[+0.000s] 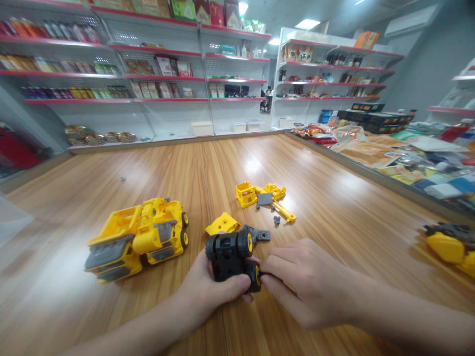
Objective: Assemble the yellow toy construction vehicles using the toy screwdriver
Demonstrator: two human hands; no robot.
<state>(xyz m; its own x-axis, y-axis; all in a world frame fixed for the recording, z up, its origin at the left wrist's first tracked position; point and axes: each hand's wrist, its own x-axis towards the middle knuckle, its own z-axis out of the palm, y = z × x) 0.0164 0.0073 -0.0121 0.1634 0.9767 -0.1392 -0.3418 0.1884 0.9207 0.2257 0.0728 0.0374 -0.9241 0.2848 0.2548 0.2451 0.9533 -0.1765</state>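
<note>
Wood-grain table [334, 207], glossy, rimmed by a raised edge. To my left, yellow-and-grey toy vehicle bodywork [159, 232]; farther off, a tiny grey piece [122, 179]. Ahead of me, a yellow plate [223, 223], a grey part [262, 236], loose yellow parts [245, 195]. Far right, a yellow-and-black assembly [445, 247], cut off by my view.

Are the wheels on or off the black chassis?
On for three wheels: they sit at corners of the chassis. The left hand covers the fourth corner; cannot tell there.
</note>
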